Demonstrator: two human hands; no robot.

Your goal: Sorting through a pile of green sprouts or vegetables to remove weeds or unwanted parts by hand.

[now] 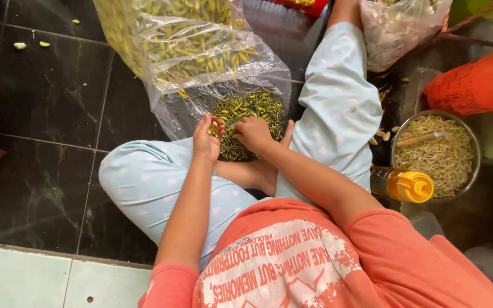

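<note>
The person sits cross-legged on the dark tiled floor (47, 97), and the clear plastic sheet (184, 114) lies on it right in front of the shins, so the pile of small green chilies (252, 111) stays within easy reach and off the tiles. The left hand (207, 137) is raised just above the near edge of the pile, palm turned inward, its fingers curled and pinching a few chilies between thumb and fingertips. The right hand (253, 134) rests knuckles-up on the near side of the pile, fingers bent down into the chilies; whether it grips any I cannot tell. Both forearms reach forward over the knees, elbows bent, wrists close together. A larger clear bag (189, 45) of yellow-green chilies lies beyond the sheet, toward the top edge of the floor. To the person's right stand a metal bowl (473, 148) heaped with pale sprout-like strands and, just beside it, a bottle with a yellow cap (403, 183), both near the right knee.
</note>
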